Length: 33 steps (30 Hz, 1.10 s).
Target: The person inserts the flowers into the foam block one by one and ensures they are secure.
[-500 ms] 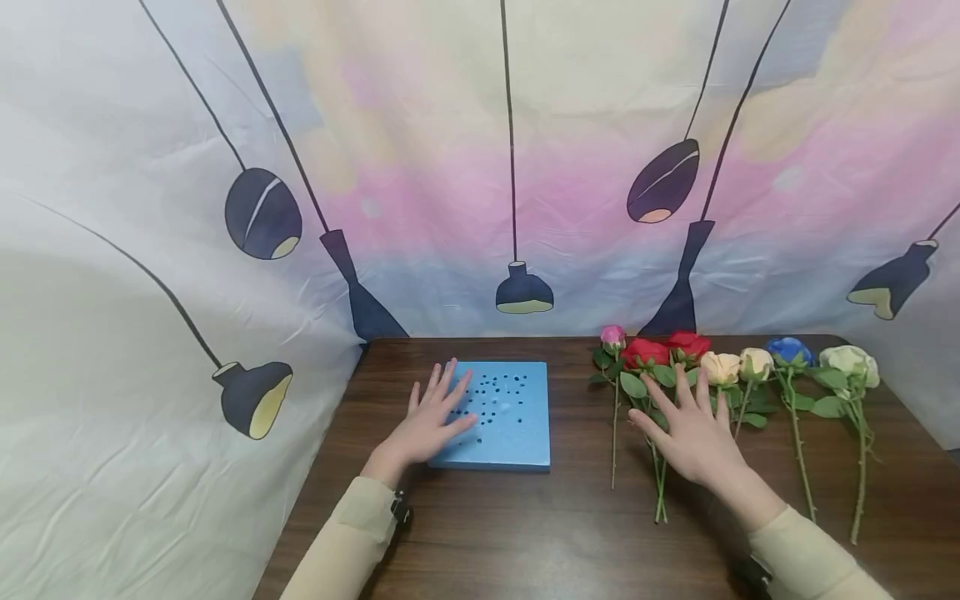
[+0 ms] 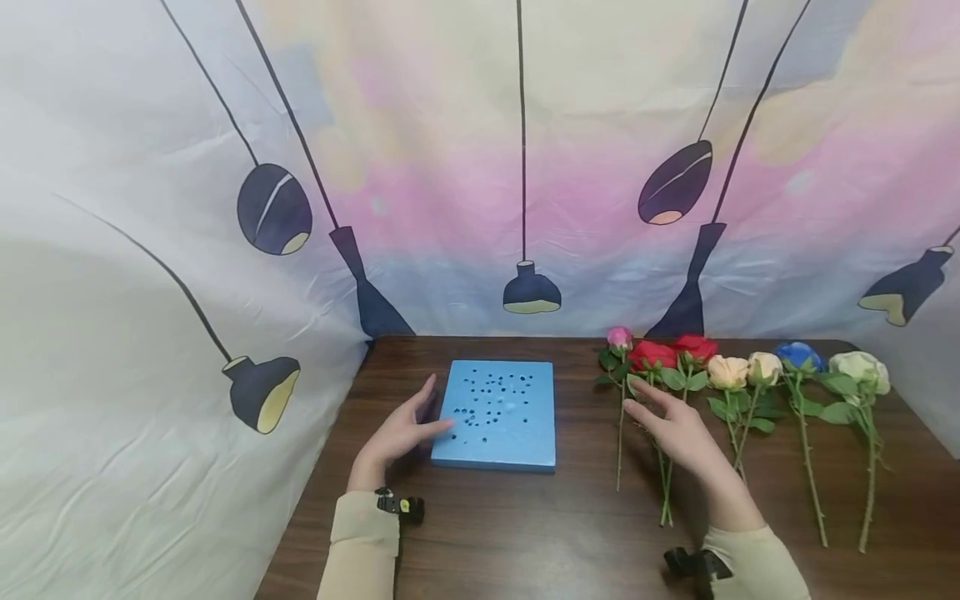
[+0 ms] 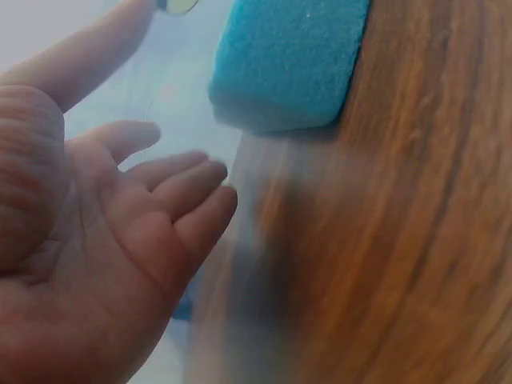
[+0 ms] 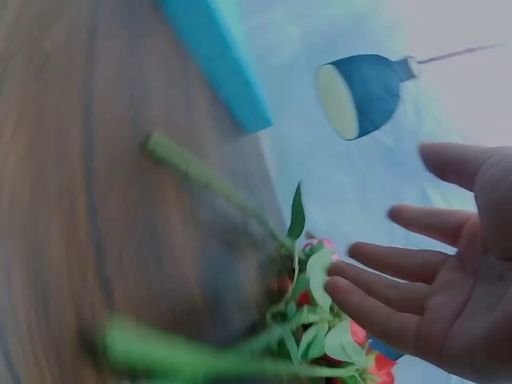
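Observation:
My left hand (image 2: 396,433) is at the left side of a blue foam board (image 2: 517,429) dotted with small holes, its thumb overlapping the board's edge in the head view. In the left wrist view the palm and spread fingers (image 3: 192,212) hold nothing, with the board's corner (image 3: 280,72) beyond them. My right hand (image 2: 682,433), turned palm inward, hovers over the stems of the red roses (image 2: 651,355). Its loosely extended fingers (image 4: 392,288) grip nothing in the right wrist view. Left of that hand lies a small pink rose (image 2: 619,337).
To the right lie two cream roses (image 2: 727,372), a blue rose (image 2: 799,357) and a white rose (image 2: 860,372), stems toward me. All rest on a dark wooden table (image 2: 480,533). A cloth backdrop (image 2: 450,167) with painted lamps hangs behind and at the left.
The left hand has drawn left off the board and turned its palm inward, uncovering the holes. The right hand has turned onto its edge and shifted slightly left.

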### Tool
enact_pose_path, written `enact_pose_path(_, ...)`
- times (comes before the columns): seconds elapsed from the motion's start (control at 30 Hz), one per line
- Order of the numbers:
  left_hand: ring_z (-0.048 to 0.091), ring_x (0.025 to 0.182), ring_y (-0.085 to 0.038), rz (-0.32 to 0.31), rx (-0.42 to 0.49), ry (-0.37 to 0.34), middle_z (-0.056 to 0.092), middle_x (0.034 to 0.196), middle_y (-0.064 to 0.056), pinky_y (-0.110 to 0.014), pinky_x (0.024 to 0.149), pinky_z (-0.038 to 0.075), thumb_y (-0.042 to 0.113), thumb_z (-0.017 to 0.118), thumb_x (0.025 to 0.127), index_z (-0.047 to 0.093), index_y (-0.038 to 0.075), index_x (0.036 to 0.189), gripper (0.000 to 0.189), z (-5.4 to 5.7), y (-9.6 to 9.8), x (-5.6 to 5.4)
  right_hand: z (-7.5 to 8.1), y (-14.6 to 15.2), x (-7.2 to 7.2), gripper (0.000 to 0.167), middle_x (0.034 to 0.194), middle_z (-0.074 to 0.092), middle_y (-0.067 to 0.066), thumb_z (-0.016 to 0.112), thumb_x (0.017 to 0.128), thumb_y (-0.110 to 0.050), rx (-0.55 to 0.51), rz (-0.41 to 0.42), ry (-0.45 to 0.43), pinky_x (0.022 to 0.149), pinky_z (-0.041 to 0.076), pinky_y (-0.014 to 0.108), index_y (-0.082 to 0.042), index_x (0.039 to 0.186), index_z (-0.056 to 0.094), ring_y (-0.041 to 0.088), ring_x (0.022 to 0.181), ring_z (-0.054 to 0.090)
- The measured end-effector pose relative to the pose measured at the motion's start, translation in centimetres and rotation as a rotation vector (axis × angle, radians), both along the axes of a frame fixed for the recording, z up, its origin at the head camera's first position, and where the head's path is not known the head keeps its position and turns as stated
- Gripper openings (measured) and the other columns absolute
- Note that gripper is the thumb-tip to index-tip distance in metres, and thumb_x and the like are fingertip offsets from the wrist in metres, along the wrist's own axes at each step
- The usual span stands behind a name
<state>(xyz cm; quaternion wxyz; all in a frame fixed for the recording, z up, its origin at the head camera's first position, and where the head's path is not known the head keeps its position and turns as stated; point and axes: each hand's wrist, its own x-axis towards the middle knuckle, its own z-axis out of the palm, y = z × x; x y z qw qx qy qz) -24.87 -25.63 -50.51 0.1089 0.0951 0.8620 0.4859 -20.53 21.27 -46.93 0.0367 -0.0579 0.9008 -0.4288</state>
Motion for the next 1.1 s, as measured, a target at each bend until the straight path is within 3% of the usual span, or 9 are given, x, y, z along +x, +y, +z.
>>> enact_pose_path(0.17, 0.022, 0.162, -0.030, -0.043, 0.109, -0.011, 0.021, 0.177, -0.013, -0.047, 0.128, 0.022, 0.026, 0.085, 0.094, 0.022, 0.006, 0.171, 0.102, -1.0, -0.4, -0.2, -0.3, -0.5, -0.1, 0.074, 0.149, 0.055, 0.034, 0.067, 0.106, -0.041, -0.076, 0.003, -0.098, 0.085, 0.062, 0.046, 0.002, 0.162, 0.042, 0.035, 0.103, 0.075)
enact_pose_path(0.3, 0.021, 0.162, -0.029, -0.064, 0.118, 0.004, 0.022, 0.177, -0.011, -0.047, 0.129, 0.021, 0.022, 0.087, 0.092, 0.026, 0.009, 0.171, 0.100, -1.6, -0.7, -0.2, -0.6, -0.5, 0.0, 0.074, 0.149, 0.052, 0.039, 0.073, 0.103, -0.029, -0.106, -0.033, -0.135, 0.080, 0.064, 0.043, 0.004, 0.162, 0.040, 0.031, 0.092, 0.078)
enact_pose_path(0.5, 0.016, 0.163, -0.026, -0.153, 0.001, 0.052, 0.020, 0.178, -0.004, -0.051, 0.130, 0.017, 0.028, 0.088, 0.088, 0.027, 0.014, 0.171, 0.104, -1.9, -0.6, -0.3, -1.0, -0.2, 0.4, 0.077, 0.149, 0.050, 0.041, 0.075, 0.100, -0.012, -0.204, -0.051, -0.211, 0.082, 0.065, 0.046, 0.008, 0.162, 0.034, 0.037, 0.103, 0.076)
enact_pose_path(0.6, 0.016, 0.164, -0.026, -0.160, -0.053, 0.078, 0.022, 0.178, -0.001, -0.056, 0.130, 0.017, 0.032, 0.089, 0.087, 0.029, 0.016, 0.171, 0.104, -1.9, -0.7, -0.5, -1.1, -0.2, 0.3, 0.079, 0.150, 0.047, 0.042, 0.076, 0.099, -0.008, -0.241, -0.054, -0.230, 0.082, 0.065, 0.045, 0.010, 0.162, 0.032, 0.038, 0.105, 0.075)
enact_pose_path(0.8, 0.013, 0.164, -0.028, -0.175, -0.078, 0.082, 0.019, 0.178, -0.002, -0.060, 0.129, 0.015, 0.036, 0.089, 0.086, 0.029, 0.016, 0.171, 0.105, -1.6, -0.9, -0.4, -1.4, -0.3, 0.0, 0.081, 0.147, 0.050, 0.042, 0.078, 0.097, -0.007, -0.200, -0.071, -0.235, 0.081, 0.065, 0.044, 0.012, 0.160, 0.032, 0.035, 0.100, 0.077)
enact_pose_path(1.0, 0.012, 0.164, -0.029, -0.190, -0.068, 0.084, 0.018, 0.179, -0.004, -0.062, 0.129, 0.014, 0.036, 0.089, 0.086, 0.028, 0.016, 0.171, 0.107, -1.6, -1.2, -0.1, -1.6, -0.6, -0.1, 0.077, 0.139, 0.064, 0.031, 0.082, 0.095, -0.019, -0.055, -0.088, -0.173, 0.091, 0.060, 0.050, 0.010, 0.155, 0.044, 0.042, 0.117, 0.069)
enact_pose_path(1.1, 0.012, 0.164, -0.029, -0.186, -0.053, 0.081, 0.018, 0.179, -0.003, -0.061, 0.129, 0.013, 0.033, 0.090, 0.085, 0.029, 0.016, 0.171, 0.107, -1.7, -1.2, 0.0, -1.8, -0.9, -0.1, 0.071, 0.133, 0.068, 0.028, 0.083, 0.094, -0.020, -0.061, -0.093, -0.166, 0.090, 0.060, 0.050, 0.010, 0.150, 0.050, 0.039, 0.113, 0.071)
